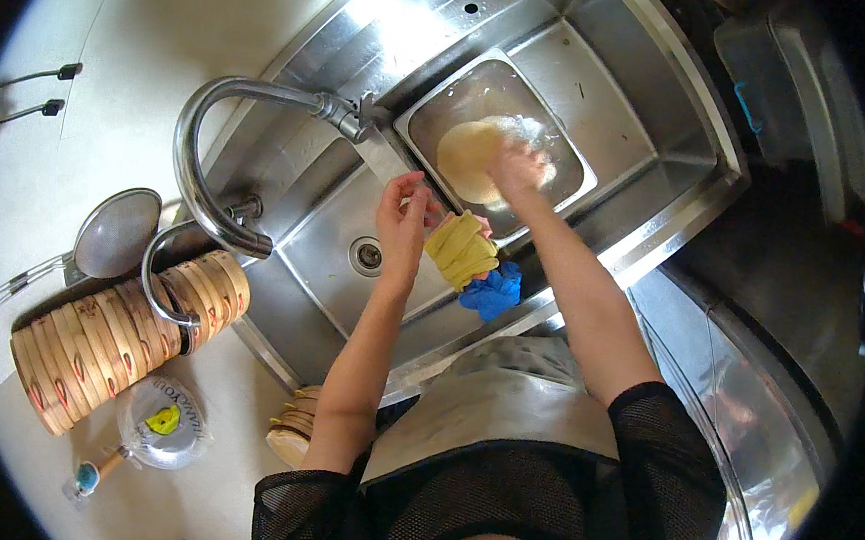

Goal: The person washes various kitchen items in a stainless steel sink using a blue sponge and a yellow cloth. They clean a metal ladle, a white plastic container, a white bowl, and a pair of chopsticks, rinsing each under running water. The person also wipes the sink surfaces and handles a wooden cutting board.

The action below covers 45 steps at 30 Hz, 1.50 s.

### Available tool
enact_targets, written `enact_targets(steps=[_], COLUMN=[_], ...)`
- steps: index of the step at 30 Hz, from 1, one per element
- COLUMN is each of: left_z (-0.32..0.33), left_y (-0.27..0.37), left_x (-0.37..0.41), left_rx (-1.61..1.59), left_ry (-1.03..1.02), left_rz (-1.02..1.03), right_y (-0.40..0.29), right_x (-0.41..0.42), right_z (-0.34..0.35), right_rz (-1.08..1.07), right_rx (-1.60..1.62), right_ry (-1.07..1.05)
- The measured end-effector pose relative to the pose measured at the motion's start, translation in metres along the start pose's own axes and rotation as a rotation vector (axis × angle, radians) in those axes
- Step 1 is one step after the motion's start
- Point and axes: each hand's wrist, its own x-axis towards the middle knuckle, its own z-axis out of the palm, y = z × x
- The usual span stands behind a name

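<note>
A rectangular stainless steel pan (585, 177) holding water sits in the right sink basin. Inside it is a round, flat beige piece (463, 157), possibly a cloth liner. My right hand (519, 168), blurred, is over the pan at the edge of the beige piece; its grip is unclear. My left hand (403, 220) hovers beside the pan near the divider between the basins, fingers loosely curled and nothing plainly held. Just beyond its fingertips side, a bunched yellow cloth (463, 248) with pink material beneath it lies next to a crumpled blue cloth (492, 292).
A curved chrome faucet (191, 144) arches over the left basin (321, 263). Bamboo steamers (97, 350) lie in a row at left, beside a wire strainer (117, 234). A plastic-wrapped round item (163, 424) and several more steamers (295, 425) are lower left.
</note>
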Motion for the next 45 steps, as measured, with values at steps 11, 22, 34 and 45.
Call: enact_targets(steps=[11, 22, 34, 45], left_z=[0.029, 0.052, 0.017, 0.032], left_y=[0.025, -0.08, 0.026, 0.005], left_x=[0.008, 0.048, 0.017, 0.01], left_rx=[-0.884, -0.851, -0.342, -0.483], left_ry=[-0.286, -0.506, -0.139, -0.138], left_rz=[-0.686, -0.483, -0.37, -0.646], right_y=[-0.017, -0.042, 0.035, 0.023], right_x=[-0.044, -0.063, 0.046, 0.003], right_z=[-0.118, -0.127, -0.067, -0.098], right_rz=[-0.545, -0.28, -0.236, -0.52], right_rx=[0.603, 0.729, 0.208, 0.18], right_ry=[0.018, 0.186, 0.181, -0.002])
